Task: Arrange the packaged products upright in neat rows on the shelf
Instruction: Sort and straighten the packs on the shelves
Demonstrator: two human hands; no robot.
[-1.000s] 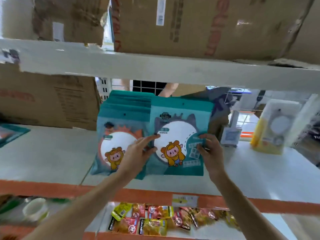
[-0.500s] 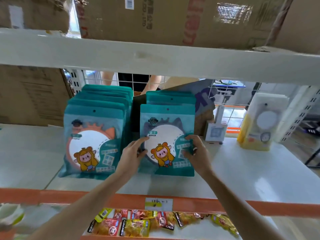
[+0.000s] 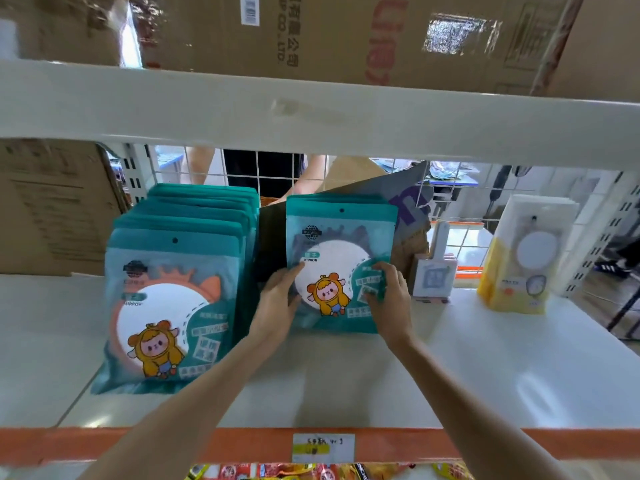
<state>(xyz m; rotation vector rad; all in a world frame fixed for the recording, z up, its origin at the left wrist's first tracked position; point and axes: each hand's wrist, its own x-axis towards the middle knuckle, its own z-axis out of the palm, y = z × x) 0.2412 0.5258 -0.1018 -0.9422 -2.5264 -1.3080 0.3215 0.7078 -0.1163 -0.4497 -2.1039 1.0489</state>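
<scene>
Since the earlier frames the right stack of teal mirror packs [image 3: 341, 261] has been drawn apart from the left stack of teal mirror packs [image 3: 176, 299], a dark gap now between them, both upright on the white shelf [image 3: 485, 368]. The left hand [image 3: 278, 303] grips the right stack's front pack at its left edge, thumb on its face; the right hand [image 3: 389, 296] pinches its right edge, fingers curled over the front
</scene>
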